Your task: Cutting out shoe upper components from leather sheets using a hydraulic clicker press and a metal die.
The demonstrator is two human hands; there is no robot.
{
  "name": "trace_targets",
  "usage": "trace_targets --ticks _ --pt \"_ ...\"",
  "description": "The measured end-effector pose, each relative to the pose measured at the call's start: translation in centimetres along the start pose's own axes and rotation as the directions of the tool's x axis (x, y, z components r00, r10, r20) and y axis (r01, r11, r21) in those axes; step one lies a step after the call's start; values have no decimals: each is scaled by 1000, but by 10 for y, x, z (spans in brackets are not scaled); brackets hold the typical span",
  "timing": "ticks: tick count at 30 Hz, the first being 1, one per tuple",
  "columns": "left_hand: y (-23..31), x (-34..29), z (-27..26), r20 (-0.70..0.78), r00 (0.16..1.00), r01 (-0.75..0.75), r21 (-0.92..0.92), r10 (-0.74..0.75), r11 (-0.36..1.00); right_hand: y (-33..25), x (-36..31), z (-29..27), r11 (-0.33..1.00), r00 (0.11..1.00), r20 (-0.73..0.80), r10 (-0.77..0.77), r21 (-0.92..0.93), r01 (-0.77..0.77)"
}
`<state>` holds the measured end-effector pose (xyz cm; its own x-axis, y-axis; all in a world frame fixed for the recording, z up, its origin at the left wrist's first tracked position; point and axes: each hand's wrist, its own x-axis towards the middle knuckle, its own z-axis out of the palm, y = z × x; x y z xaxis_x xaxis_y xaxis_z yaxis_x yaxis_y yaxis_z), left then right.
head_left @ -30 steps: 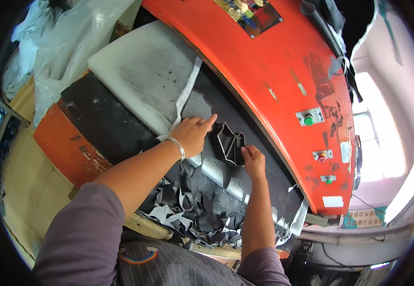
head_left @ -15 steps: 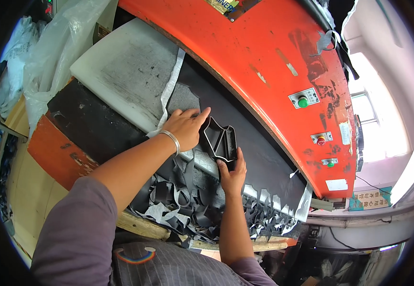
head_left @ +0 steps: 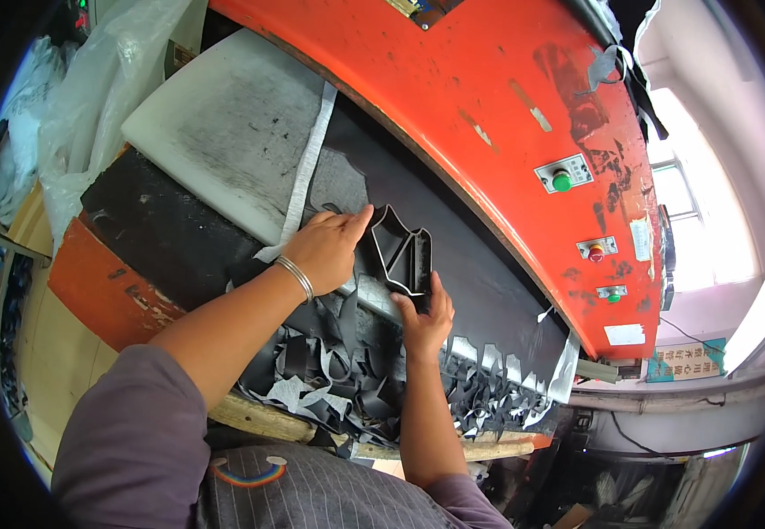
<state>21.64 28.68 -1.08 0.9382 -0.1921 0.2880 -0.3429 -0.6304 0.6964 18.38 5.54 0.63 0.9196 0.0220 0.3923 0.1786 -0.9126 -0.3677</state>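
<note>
Currently, at far left: one translucent plastic bag (head_left: 92, 115), then the orange machine base (head_left: 105, 291). One pale cutting board (head_left: 224, 132) follows, its grey top scuffed; one white-edged border of the black sheet material (head_left: 471, 256) crosses it.

Left hand (head_left: 321, 251), one silver bangle (head_left: 296, 279) at the wrist: index finger extended to the upper-left corner of the cutting die, palm down over the sheet's edge. Thumb hidden; cannot tell whether the fingertip presses on the die.

Cutting die (head_left: 403, 250), count one: dark, angular outline, lying on the black sheet between the two hands. To its right the sheet runs flat up to the lower edge of the press beam.

Right hand (head_left: 425, 322): thumb and fingers on either side of the die's near end, pinching it. Many black-and-grey scraps (head_left: 338, 370), too tangled to count, lie nearer the person, along a wooden rail (head_left: 263, 419).

Red-orange press beam (head_left: 453, 97): three push-buttons, two green (head_left: 561, 181), one red (head_left: 596, 253); their plates' lettering too small to read. Below, one white label (head_left: 625, 335). Rightmost, one teal-edged sign (head_left: 687, 360) bearing printed characters.
</note>
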Motion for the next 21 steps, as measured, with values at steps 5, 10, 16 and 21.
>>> trace_targets --ticks 5,10,16,21 --pt "-2 -5 8 -200 978 -35 123 59 992 -3 4 6 999 998 -21 -52 11 52" --pt "6 2 1 -182 983 -7 115 28 993 -7 5 6 999 999 -38 31 -26 -32" --pt "-1 1 2 -241 970 -22 97 45 995 5 5 8 998 998 -20 -62 -23 61" --pt "-1 -6 4 -276 960 21 -81 -43 996 8 -7 6 1000 999 37 6 -12 -5"
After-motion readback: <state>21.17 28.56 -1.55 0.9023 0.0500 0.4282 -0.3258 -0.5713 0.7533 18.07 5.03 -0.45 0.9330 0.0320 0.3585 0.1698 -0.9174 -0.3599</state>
